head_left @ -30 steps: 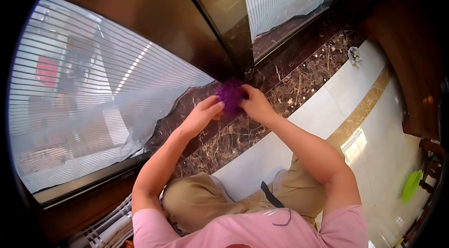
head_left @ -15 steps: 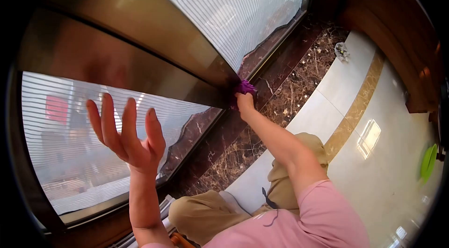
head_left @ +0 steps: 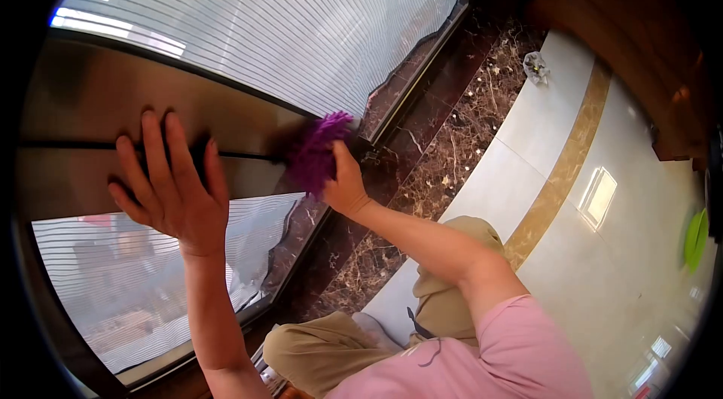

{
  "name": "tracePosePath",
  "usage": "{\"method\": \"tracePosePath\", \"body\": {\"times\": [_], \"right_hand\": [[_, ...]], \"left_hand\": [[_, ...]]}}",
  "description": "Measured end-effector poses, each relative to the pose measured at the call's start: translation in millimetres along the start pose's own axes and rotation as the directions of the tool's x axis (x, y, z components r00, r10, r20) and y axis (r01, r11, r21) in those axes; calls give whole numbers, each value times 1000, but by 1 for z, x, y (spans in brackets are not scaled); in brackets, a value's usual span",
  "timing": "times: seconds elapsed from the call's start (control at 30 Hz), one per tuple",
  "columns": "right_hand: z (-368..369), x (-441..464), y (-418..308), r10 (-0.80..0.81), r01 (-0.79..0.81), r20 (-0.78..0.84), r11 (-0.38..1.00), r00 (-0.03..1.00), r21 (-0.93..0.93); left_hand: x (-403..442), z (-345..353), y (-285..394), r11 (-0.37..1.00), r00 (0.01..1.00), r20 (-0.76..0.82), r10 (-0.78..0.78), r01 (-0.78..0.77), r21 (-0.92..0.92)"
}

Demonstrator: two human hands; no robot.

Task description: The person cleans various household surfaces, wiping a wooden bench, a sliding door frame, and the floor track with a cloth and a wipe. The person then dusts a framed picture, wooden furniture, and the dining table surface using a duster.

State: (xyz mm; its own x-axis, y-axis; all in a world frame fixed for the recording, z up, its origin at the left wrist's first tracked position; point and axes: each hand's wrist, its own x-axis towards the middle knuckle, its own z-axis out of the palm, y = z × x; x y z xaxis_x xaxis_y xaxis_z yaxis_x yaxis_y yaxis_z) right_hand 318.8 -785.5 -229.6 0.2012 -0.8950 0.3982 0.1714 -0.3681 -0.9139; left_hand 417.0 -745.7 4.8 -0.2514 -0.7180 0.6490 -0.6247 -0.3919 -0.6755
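Note:
My right hand (head_left: 348,179) grips a purple shaggy chenille cleaning cloth (head_left: 315,156). The cloth lies against the brown metallic door frame (head_left: 98,90) near its lower end, just above the dark floor track. Fingers spread, my left hand (head_left: 175,181) rests on the same frame farther left, across the dark seam (head_left: 68,145) between its two panels. It holds nothing. Striped glass panes (head_left: 256,30) border the frame on either side, and both hands are apart from each other.
A dark marbled stone sill (head_left: 452,150) runs diagonally beside my bent knees. Beyond it, a clear plastic bag (head_left: 535,68) lies on the pale tile floor (head_left: 633,248). Dark wooden furniture (head_left: 633,38) stands upper right, and a green object (head_left: 695,239) is at the right edge.
My right hand has moved the purple cloth leftward from the bottom corner onto the frame. My left hand, earlier raised with fingers curled, now lies against the frame. The frame appears at a different angle.

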Motion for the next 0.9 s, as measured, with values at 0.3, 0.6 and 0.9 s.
{"method": "tracePosePath", "body": {"times": [0.3, 0.6, 0.9], "right_hand": [[-13, -11, 108, 723, -686, -286, 689, 629, 233], [-59, 34, 180, 776, -834, -436, 544, 455, 98], [-46, 15, 143, 890, -919, -230, 385, 394, -84]], "left_hand": [[0, 6, 2, 1000, 996, -88, -15, 16, 11], [-2, 8, -1, 1000, 995, -103, 1, 1, 22], [-2, 9, 1, 1000, 993, -120, -4, 6, 13]]}}
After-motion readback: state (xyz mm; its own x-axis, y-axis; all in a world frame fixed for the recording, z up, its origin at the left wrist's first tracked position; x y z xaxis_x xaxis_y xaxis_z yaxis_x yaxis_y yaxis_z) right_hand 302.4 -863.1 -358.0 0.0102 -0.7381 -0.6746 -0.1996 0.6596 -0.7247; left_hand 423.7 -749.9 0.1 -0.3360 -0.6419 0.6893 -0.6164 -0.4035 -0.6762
